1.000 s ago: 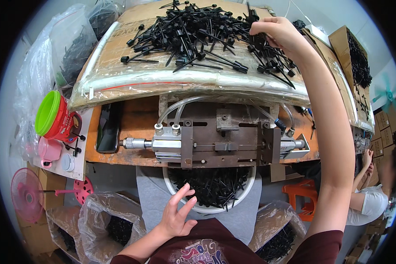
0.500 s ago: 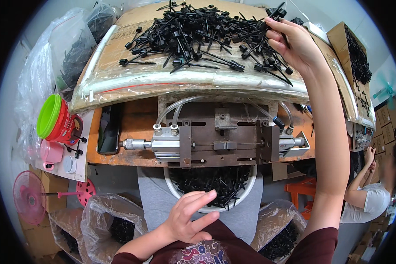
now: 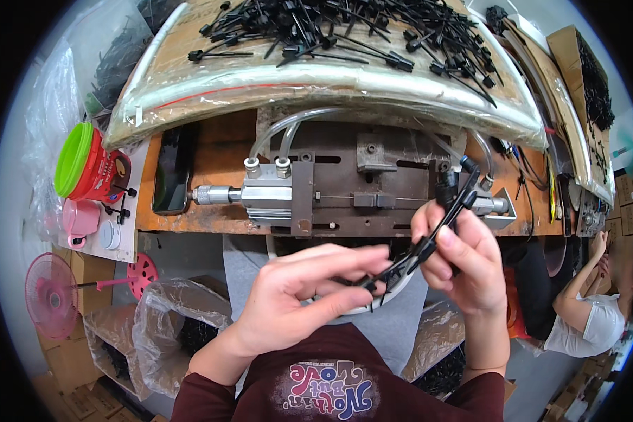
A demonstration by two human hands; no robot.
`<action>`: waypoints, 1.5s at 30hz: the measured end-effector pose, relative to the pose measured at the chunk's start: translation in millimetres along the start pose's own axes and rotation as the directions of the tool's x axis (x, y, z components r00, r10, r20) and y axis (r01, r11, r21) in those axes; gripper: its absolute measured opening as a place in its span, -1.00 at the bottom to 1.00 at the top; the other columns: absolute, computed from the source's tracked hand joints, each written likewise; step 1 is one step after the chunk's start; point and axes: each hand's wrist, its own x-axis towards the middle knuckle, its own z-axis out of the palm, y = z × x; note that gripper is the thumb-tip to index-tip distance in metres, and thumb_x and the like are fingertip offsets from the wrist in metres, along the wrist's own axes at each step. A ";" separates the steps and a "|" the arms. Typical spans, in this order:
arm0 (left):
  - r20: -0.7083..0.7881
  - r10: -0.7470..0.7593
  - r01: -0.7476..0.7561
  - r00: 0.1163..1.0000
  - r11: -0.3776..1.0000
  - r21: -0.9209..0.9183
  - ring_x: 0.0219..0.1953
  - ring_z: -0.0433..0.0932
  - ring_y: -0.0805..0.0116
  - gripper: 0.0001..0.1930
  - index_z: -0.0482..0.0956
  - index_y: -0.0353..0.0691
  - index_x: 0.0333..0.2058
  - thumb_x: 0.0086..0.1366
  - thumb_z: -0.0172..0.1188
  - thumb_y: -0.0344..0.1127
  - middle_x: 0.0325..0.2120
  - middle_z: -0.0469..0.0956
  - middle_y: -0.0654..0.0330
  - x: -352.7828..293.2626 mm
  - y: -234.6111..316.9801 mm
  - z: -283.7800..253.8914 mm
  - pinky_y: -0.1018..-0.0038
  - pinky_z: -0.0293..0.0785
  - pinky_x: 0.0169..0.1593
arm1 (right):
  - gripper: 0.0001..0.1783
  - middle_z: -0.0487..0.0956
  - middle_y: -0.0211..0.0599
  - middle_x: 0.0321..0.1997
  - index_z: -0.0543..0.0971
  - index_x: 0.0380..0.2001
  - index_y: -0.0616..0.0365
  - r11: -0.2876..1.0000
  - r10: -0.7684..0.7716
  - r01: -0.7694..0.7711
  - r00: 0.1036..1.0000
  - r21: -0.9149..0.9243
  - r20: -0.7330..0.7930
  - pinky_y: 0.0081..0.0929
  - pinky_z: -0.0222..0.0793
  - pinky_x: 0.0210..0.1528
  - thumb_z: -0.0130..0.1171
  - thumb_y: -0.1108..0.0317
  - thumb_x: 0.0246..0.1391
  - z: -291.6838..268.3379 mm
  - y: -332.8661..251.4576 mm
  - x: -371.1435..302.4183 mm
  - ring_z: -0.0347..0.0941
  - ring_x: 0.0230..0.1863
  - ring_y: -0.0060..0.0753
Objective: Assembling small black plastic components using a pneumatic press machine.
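Observation:
Above my lap, my right hand (image 3: 468,264) is closed around a small bunch of thin black plastic rods with ribbed heads (image 3: 436,235), which slant down to the left. My left hand (image 3: 306,292) has its thumb and fingers around the lower ends of these black pieces; the exact grip is partly hidden. Just beyond the hands is a bench fixture (image 3: 362,219) with a dark metal base, a silver cylinder (image 3: 267,200) on its left and a small block at its centre. A white tub (image 3: 399,287) on my lap is mostly covered by my hands.
A heap of similar black pieces (image 3: 373,35) lies on a plastic-wrapped cardboard surface (image 3: 211,77) behind the fixture. At left are a red and green bucket (image 3: 84,165), a pink mug (image 3: 81,219) and a pink fan (image 3: 51,292). Plastic-lined bags (image 3: 179,309) flank my legs. Another person (image 3: 591,316) sits at right.
My right hand has come back from the heap to above my lap, bringing black pieces. The left hand has moved up to meet them and closed at their lower ends. The view has tilted downward.

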 end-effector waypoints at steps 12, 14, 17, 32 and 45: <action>0.034 0.504 -0.307 0.863 0.470 0.827 -0.20 0.67 0.21 -0.63 0.68 -0.30 -0.25 -0.09 0.52 -0.36 -0.05 0.61 0.00 11.5 -39.7 9.9 0.37 0.61 -0.09 | -0.86 0.52 0.12 -0.10 0.27 -0.09 0.19 0.962 -0.253 0.230 0.951 -0.146 -0.175 -0.73 0.20 -0.59 -0.12 0.40 0.37 -12.5 26.0 -20.9 0.27 -0.64 -0.63; 0.121 0.535 -0.321 0.836 0.299 0.898 -0.25 0.68 0.22 -0.67 0.67 -0.30 -0.27 -0.05 0.49 -0.34 -0.02 0.61 0.02 21.6 -49.7 7.3 0.39 0.62 -0.11 | -0.86 0.54 0.13 -0.15 0.28 -0.09 0.18 0.957 -0.272 0.244 0.942 -0.156 -0.196 -0.73 0.21 -0.58 -0.13 0.38 0.37 -13.5 31.8 -20.5 0.28 -0.65 -0.61; 0.184 0.553 -0.312 0.813 0.146 0.939 -0.31 0.68 0.23 -0.70 0.67 -0.28 -0.29 -0.01 0.45 -0.31 -0.02 0.62 0.06 29.1 -64.6 6.6 0.43 0.62 -0.16 | -0.85 0.55 0.12 -0.19 0.28 -0.09 0.20 0.944 -0.300 0.262 0.935 -0.200 -0.188 -0.72 0.22 -0.58 -0.14 0.36 0.38 -10.9 38.0 -21.9 0.28 -0.65 -0.59; 0.187 0.523 -0.280 0.832 0.104 0.954 -0.56 0.58 0.37 -0.74 0.66 -0.27 -0.35 -0.03 0.45 -0.31 -0.05 0.64 0.11 38.5 -61.3 5.0 0.56 0.47 -0.45 | -0.82 0.59 0.19 -0.24 0.31 -0.10 0.19 0.969 -0.155 0.096 0.953 -0.227 -0.260 -0.74 0.23 -0.57 -0.14 0.30 0.40 -3.3 44.3 -29.5 0.27 -0.65 -0.63; 0.301 0.454 -0.482 0.839 0.363 0.797 -0.36 0.64 0.32 -0.65 0.69 -0.23 -0.19 -0.02 0.45 -0.36 -0.24 0.67 0.18 17.8 -22.6 16.6 0.49 0.51 -0.38 | -0.89 0.43 -0.54 -0.43 0.40 -0.11 0.19 0.931 -0.168 0.015 0.904 -0.364 -0.393 -0.82 -0.03 -0.55 -0.06 0.41 0.38 14.9 55.6 -27.4 0.12 -0.56 -0.86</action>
